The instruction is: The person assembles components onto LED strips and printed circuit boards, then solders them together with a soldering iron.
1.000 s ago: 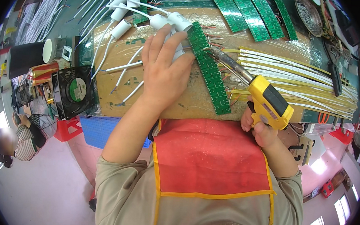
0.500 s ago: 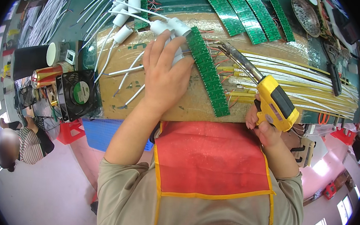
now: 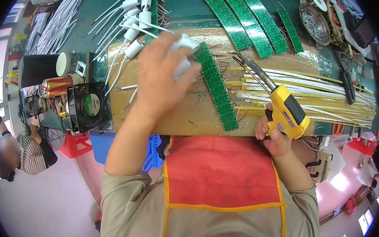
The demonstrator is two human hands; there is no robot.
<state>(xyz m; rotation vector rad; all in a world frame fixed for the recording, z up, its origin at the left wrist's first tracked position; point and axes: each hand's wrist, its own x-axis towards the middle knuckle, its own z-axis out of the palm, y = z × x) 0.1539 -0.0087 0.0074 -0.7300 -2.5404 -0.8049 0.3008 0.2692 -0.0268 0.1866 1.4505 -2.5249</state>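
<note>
Blurred by motion, my left hand hovers over the near end of a group of white cylinders with cables. Its fingers look spread, with nothing seen in them. A white cylinder shows just past its fingertips, beside a long green circuit board strip with thin wires along its edge. My right hand grips a yellow and black soldering gun. The gun's metal tip points up and left, close to the wires at the board's far right edge. My left hand hides part of the cylinders beneath it.
Yellow and white LED strips lie fanned at the right. More green boards rest at the back. White cables, a black fan and a can are at the left. Another person is at far left.
My left hand has shifted slightly left and lifted from the white cylinders, its fingers spreading. The soldering gun has stayed nearly in place in my right hand. The view has tilted a little.
</note>
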